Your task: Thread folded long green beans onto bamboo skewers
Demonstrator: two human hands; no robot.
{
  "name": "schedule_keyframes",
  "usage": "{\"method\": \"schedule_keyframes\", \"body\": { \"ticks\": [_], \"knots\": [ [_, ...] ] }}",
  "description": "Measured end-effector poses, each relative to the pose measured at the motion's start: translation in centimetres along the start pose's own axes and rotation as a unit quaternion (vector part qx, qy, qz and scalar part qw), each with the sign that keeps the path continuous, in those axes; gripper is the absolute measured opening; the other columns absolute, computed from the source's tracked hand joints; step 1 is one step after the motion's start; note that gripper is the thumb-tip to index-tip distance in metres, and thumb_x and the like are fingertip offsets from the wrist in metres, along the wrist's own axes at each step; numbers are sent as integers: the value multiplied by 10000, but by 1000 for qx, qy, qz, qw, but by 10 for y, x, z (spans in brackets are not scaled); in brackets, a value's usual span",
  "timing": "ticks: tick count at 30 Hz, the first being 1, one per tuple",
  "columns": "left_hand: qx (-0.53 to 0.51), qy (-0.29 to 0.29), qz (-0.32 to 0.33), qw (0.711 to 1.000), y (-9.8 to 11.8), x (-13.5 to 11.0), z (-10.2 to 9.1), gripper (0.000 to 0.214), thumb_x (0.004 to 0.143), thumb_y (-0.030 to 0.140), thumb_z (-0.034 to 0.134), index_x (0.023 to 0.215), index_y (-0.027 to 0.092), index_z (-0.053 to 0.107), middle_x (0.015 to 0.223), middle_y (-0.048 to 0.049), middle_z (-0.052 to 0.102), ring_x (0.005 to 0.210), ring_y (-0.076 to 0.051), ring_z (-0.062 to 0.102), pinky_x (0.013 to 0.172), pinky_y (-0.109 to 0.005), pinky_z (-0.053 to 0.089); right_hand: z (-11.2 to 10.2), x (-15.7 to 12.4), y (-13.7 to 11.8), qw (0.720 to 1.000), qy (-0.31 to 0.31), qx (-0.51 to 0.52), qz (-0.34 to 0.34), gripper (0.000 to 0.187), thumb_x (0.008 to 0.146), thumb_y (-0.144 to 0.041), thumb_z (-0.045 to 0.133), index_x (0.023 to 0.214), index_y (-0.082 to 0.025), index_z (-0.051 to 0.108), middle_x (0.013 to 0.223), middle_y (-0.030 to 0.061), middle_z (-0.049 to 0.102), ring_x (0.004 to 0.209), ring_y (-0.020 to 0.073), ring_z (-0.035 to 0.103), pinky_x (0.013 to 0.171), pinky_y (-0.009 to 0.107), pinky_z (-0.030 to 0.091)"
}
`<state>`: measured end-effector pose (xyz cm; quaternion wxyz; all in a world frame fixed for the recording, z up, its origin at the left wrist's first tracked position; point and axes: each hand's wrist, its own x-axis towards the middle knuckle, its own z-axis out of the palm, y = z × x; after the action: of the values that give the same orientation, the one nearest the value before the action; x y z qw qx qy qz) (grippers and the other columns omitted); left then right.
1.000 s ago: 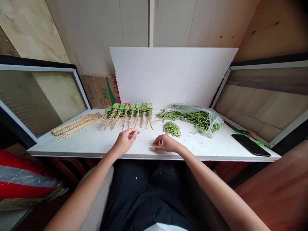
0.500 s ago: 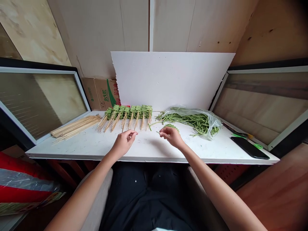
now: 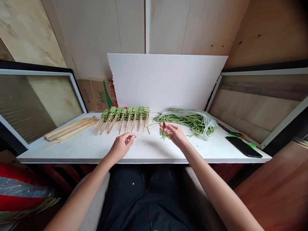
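Plywood walls and a white foam board (image 3: 168, 80) stand behind the white tabletop (image 3: 84, 149), with glass panels leaning at both ends. Near the left edge lies a pile of bare bamboo sticks (image 3: 69, 130). Just to its right, toward the back edge, is a row of finished bean skewers (image 3: 125, 115). Nearer the front edge, the left hand (image 3: 121, 145) has thumb and forefinger pressed together on a thin skewer (image 3: 139, 132), which is faint and points toward the back right. The right hand (image 3: 175, 133) hovers mid-table over a small heap of cut bean pieces (image 3: 163, 135). Its fingers are loosely curled and I cannot tell whether they hold a piece. Behind it a plastic bag of long beans (image 3: 194, 120) lies open, and a black phone (image 3: 243, 147) rests near the right front corner.
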<state>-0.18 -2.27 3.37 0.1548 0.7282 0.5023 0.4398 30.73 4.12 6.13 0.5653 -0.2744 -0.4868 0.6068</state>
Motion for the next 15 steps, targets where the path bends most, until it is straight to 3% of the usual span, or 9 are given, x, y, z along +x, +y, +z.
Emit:
{"method": "schedule_keyframes", "body": {
  "ticks": [15],
  "knots": [
    [3, -3, 11, 1000, 0, 0, 0, 313, 1009, 453, 567, 1029, 194, 742, 921, -74, 774, 781, -192, 699, 726, -286, 545, 6, -3, 3, 999, 4, -28, -16, 381, 740, -517, 909, 943, -216, 794, 1061, 79, 791, 1045, 229, 764, 783, 255, 597]
  ]
}}
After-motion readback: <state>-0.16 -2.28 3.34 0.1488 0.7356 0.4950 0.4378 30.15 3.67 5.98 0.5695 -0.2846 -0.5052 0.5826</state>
